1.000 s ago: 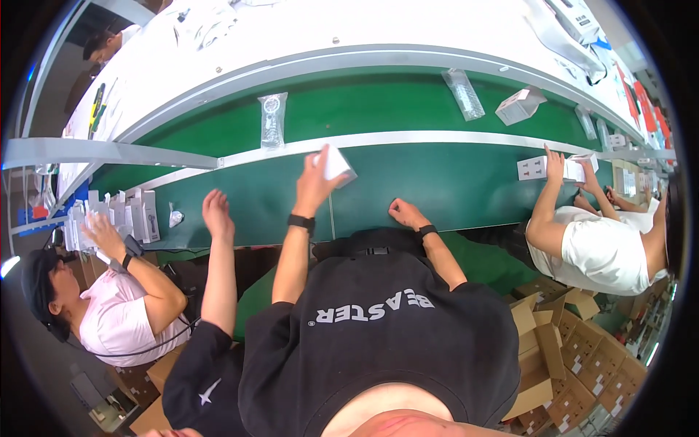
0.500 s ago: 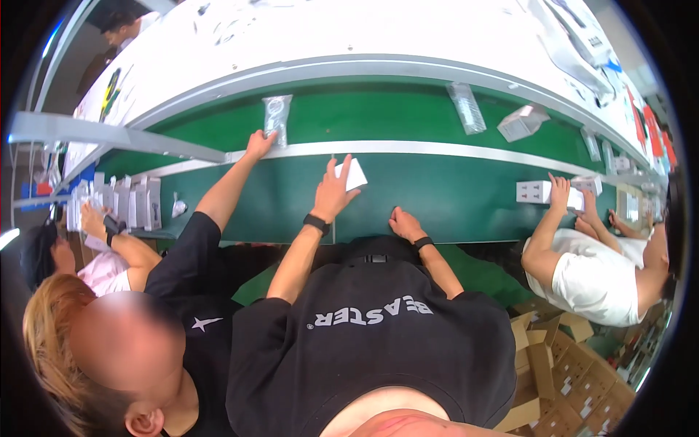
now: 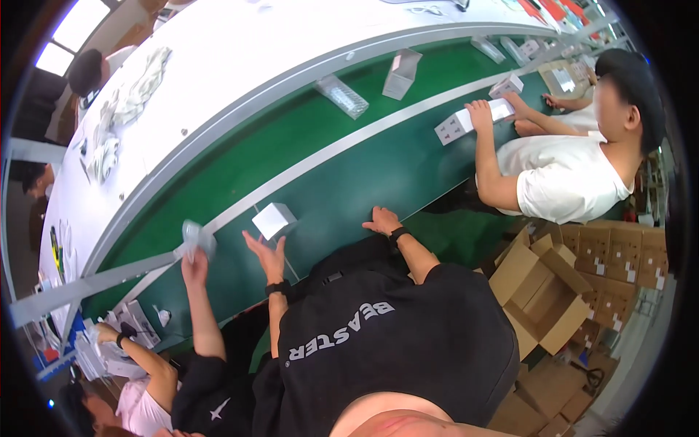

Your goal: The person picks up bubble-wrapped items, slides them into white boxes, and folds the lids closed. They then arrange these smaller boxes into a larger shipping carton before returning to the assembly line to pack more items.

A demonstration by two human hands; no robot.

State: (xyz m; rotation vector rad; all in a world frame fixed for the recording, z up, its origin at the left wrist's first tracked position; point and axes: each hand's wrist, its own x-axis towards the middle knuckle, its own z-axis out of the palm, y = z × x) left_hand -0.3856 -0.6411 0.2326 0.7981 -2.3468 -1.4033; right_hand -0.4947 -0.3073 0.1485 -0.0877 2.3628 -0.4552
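Observation:
A small white box (image 3: 272, 221) rests on the dark green bench surface (image 3: 328, 197). Just on the near side of it, my left hand (image 3: 269, 258) is open, fingers spread; whether a fingertip touches the box I cannot tell. Farther right, my right hand (image 3: 384, 220) lies near the bench's front edge, its thumb and forefinger apart and nothing visible in it. To my left, a co-worker's hand (image 3: 195, 268) holds a crumpled clear plastic bag (image 3: 197, 237), blurred by motion.
Along the brighter green strip beyond the white line lie a bubble-wrap packet (image 3: 342, 96) and an open-ended white box (image 3: 402, 73). At right, a person in white holds a long white box (image 3: 455, 127). An open carton (image 3: 539, 291) stands behind on the right, near stacked cartons (image 3: 622, 255).
My view has turned rightward. My left hand has come off the white box, which it was touching before. The co-worker's bag has been lifted and now blurs.

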